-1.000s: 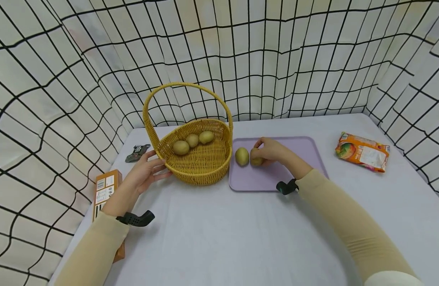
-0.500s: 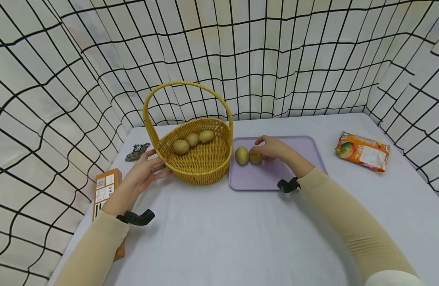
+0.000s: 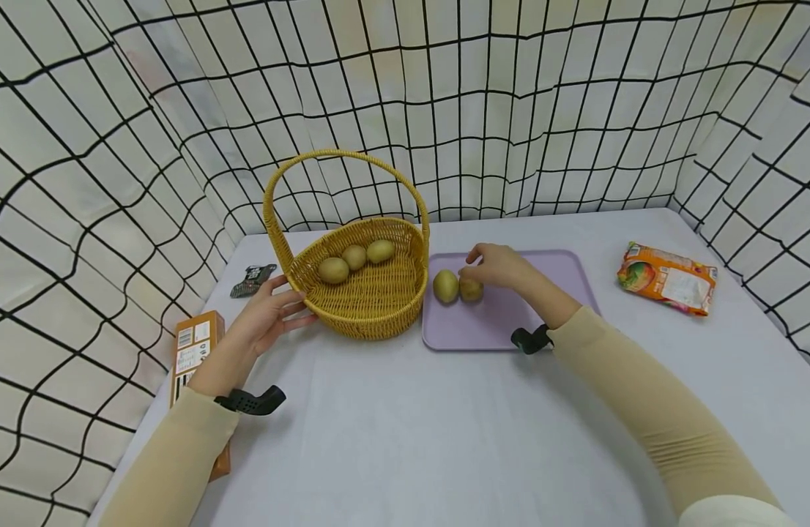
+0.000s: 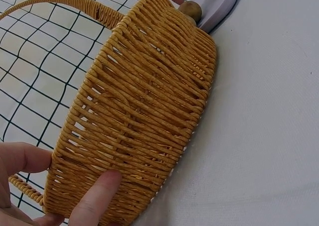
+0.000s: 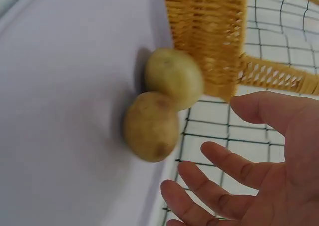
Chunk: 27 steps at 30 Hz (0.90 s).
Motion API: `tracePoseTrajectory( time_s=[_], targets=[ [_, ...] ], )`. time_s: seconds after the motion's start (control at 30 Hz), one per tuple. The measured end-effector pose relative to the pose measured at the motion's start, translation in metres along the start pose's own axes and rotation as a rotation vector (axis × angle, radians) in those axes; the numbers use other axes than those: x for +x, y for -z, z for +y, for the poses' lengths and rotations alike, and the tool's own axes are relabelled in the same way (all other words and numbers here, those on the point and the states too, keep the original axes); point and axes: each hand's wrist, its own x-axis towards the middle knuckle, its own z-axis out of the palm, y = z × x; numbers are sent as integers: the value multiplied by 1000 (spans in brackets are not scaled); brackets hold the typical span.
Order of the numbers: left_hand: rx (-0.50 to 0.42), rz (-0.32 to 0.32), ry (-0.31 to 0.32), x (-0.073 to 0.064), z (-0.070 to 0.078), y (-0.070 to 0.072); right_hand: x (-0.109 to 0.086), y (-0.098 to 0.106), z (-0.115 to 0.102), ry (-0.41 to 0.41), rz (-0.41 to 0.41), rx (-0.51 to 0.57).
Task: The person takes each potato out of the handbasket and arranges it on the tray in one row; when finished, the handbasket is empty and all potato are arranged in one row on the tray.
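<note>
My left hand (image 3: 263, 318) rests against the left side of a yellow wicker basket (image 3: 372, 328), fingers spread. In the left wrist view one straight finger (image 4: 97, 196) lies on the woven wall and another digit meets the rim. Three potatoes (image 3: 354, 258) lie in a row inside the basket. On the lilac tray (image 3: 510, 340) two more stand side by side: a greener potato (image 3: 446, 286) on the left and a browner potato (image 5: 151, 127) on the right. Just above the browner one is my right hand (image 3: 500, 267), its spread fingers apart from it in the right wrist view.
An orange packet (image 3: 669, 279) lies to the right of the tray. At the left are a small dark packet (image 3: 253, 280) and an orange-brown box (image 3: 197, 340), partly behind the left forearm. Black netting (image 3: 471, 110) over white cloth encloses the back and sides.
My right hand has let go of the browner potato and lifted slightly off it; that potato now sits close against the greener one. The left hand and basket have stayed put.
</note>
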Motion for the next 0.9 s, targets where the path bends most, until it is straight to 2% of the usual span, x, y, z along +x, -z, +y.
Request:
tracePoseTrajectory(
  time_s=[0.37,0.57,0.9],
  targets=[
    [3,-7,-3,1,0,0,-28,18,-49,89,-50,-34],
    [9,-6,-4,1,1,0,-41,19,-75,145,-83,-76],
    [19,-7,-25,4,-5,1,-40,18,-109,263,-100,-78]
  ],
)
